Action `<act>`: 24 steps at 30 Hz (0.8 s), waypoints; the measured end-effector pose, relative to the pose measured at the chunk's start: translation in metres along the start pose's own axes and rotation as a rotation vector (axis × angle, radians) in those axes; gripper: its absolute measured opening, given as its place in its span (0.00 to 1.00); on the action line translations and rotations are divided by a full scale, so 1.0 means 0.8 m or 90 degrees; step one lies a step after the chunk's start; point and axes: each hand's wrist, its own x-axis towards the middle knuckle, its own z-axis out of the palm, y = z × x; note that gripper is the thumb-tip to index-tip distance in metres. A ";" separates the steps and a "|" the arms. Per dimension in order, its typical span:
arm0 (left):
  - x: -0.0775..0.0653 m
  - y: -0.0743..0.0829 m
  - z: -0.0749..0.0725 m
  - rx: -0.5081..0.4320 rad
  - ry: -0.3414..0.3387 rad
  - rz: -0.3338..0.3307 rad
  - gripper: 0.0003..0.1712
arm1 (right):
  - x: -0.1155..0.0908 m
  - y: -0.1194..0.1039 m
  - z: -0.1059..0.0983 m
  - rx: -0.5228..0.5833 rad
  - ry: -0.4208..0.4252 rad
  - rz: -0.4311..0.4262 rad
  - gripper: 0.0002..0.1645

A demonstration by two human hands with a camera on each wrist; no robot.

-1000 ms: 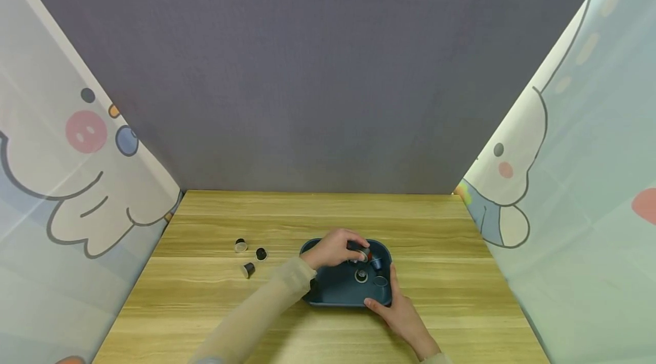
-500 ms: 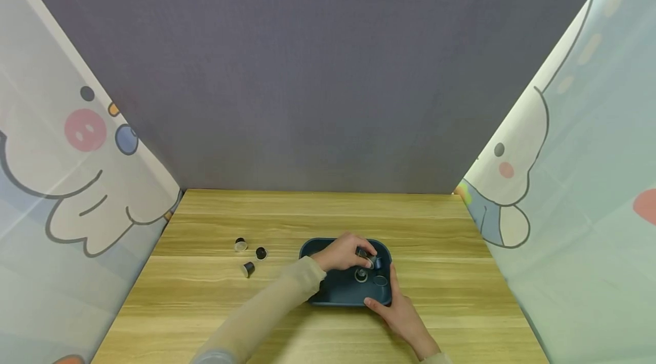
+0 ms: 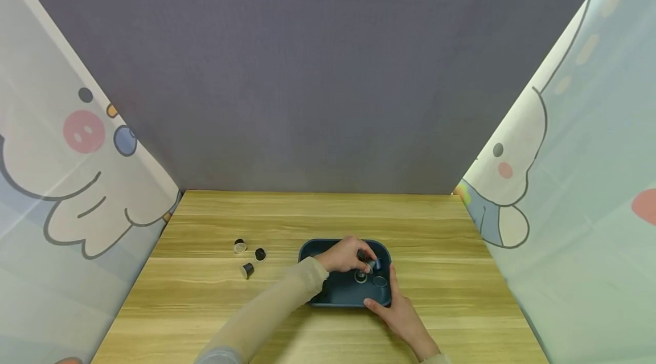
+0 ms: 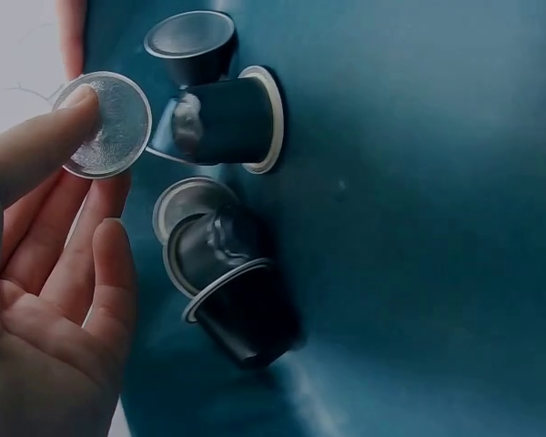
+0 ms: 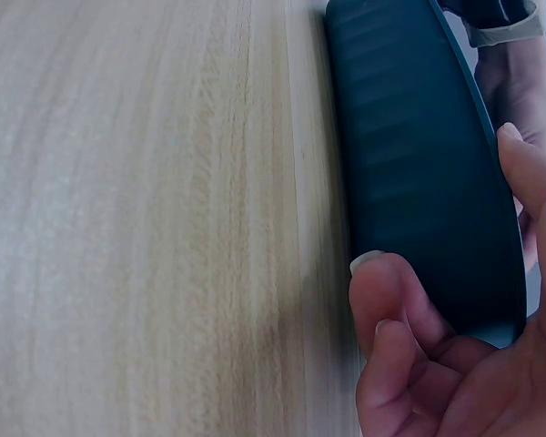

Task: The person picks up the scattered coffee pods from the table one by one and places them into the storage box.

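My left hand [image 3: 351, 253] is over the right half of a dark blue tray [image 3: 340, 303]. Between its thumb and fingers it pinches a coffee capsule [image 4: 111, 127], whose round foil lid faces the left wrist camera. Several other capsules lie inside the tray, one on its side with a pale rim [image 4: 266, 118] and a dark one [image 4: 247, 314] leaning against its neighbours. With thumb on the rim and fingers round the outer wall, my right hand [image 3: 402, 318] holds the tray's near right corner; in the right wrist view, its fingers [image 5: 387, 291] curl beside the wall.
Left of the tray, three loose capsules lie on the wooden table [image 3: 441, 250]: a pale-lidded one [image 3: 240, 246], a dark one [image 3: 260, 254] and one on its side [image 3: 247, 270]. A grey backdrop [image 3: 328, 79] rises behind, with cartoon-printed panels at both sides.
Holding the capsule, my left hand has shifted right and slightly nearer inside the tray. My right hand stays on the corner, and the three loose capsules have not moved.
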 end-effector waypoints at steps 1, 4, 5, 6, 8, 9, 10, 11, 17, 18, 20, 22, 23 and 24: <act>0.000 0.000 0.001 -0.008 -0.004 -0.005 0.16 | 0.000 0.000 0.000 0.000 0.000 0.001 0.69; 0.001 0.000 0.004 -0.023 -0.013 -0.022 0.15 | 0.000 0.000 -0.001 0.002 -0.005 -0.001 0.68; 0.001 0.000 0.005 -0.026 -0.015 -0.027 0.15 | 0.000 0.000 -0.001 0.002 -0.006 0.000 0.69; 0.001 0.000 0.006 -0.027 -0.015 -0.029 0.15 | 0.000 0.000 -0.001 0.002 -0.007 0.002 0.69; 0.002 0.000 0.007 -0.027 -0.016 -0.031 0.15 | -0.001 0.000 -0.001 0.001 -0.006 0.005 0.69; 0.003 -0.001 0.008 -0.027 -0.015 -0.031 0.15 | 0.000 0.000 -0.001 0.001 -0.006 0.006 0.69; 0.004 -0.001 0.008 -0.027 -0.014 -0.031 0.15 | 0.000 0.000 -0.001 0.000 -0.005 0.007 0.69; 0.005 -0.002 0.009 -0.028 -0.012 -0.030 0.15 | 0.000 0.000 -0.001 0.000 -0.003 0.008 0.69; 0.007 -0.004 0.011 -0.038 -0.010 -0.031 0.15 | 0.001 0.000 0.000 -0.002 -0.001 0.001 0.69; 0.006 -0.004 0.010 -0.042 -0.010 -0.032 0.15 | 0.001 0.000 0.000 -0.002 -0.003 0.003 0.69; 0.005 -0.003 0.010 -0.049 -0.012 -0.031 0.15 | 0.001 0.000 -0.001 0.000 -0.007 0.009 0.69; 0.006 -0.003 0.009 -0.054 -0.013 -0.028 0.16 | 0.001 -0.001 -0.002 0.002 -0.010 0.008 0.69; 0.006 -0.003 0.009 -0.056 -0.014 -0.026 0.16 | 0.001 -0.001 -0.002 0.003 -0.010 0.012 0.69; 0.006 -0.002 0.009 -0.058 -0.015 -0.026 0.16 | 0.001 -0.001 -0.002 0.004 -0.011 0.012 0.69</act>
